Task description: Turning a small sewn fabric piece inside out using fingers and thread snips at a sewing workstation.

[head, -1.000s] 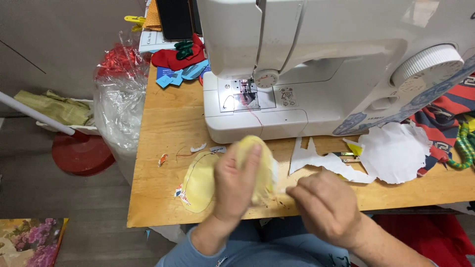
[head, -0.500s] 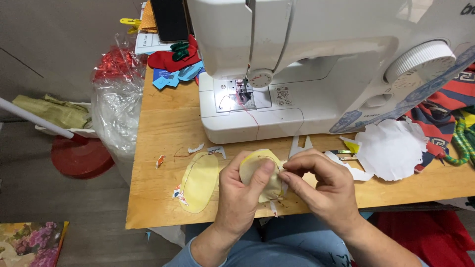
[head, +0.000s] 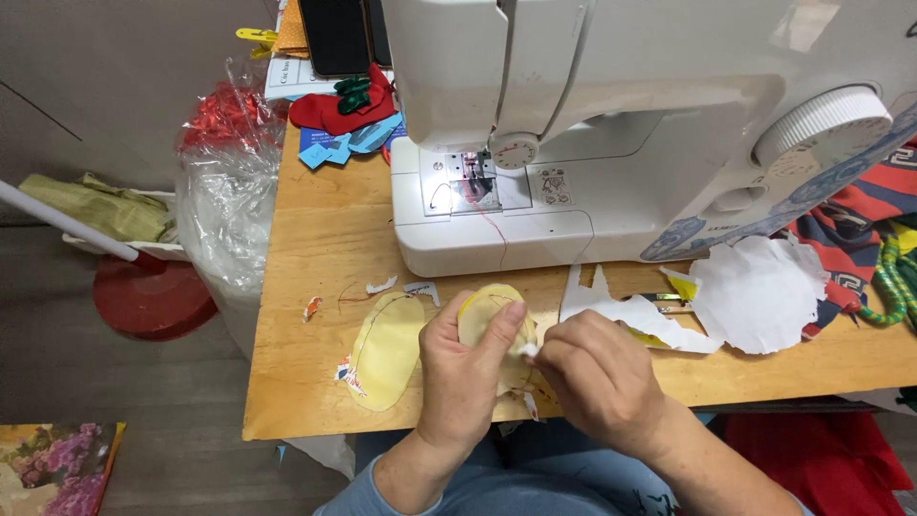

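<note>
My left hand (head: 465,373) is closed round a small yellow fabric piece (head: 485,315), thumb laid along its top edge and the other fingers wrapped beneath, so the piece sits just above the near edge of the wooden table (head: 325,229), in front of my lap. My right hand (head: 597,377) is pinched narrow, fingertips meeting on a small white scrap (head: 528,350) right at the piece's right edge; whether that scrap is paper or stuffing I cannot tell. As I judge it, the piece looks already stitched, with thread (head: 497,229) trailing from under the needle of the white sewing machine (head: 592,143) down toward my hands, and I am somewhere in the middle of the handwork on it, not at the end. A second flat yellow oval (head: 387,352) lies untouched on the table just left of my left hand, with a dark thread looped over it, so that one seems left to do. Torn white paper (head: 755,296) lies to the right of my hands, near the machine's base, and a clear plastic bag (head: 224,201) stands beside the table's left edge
</note>
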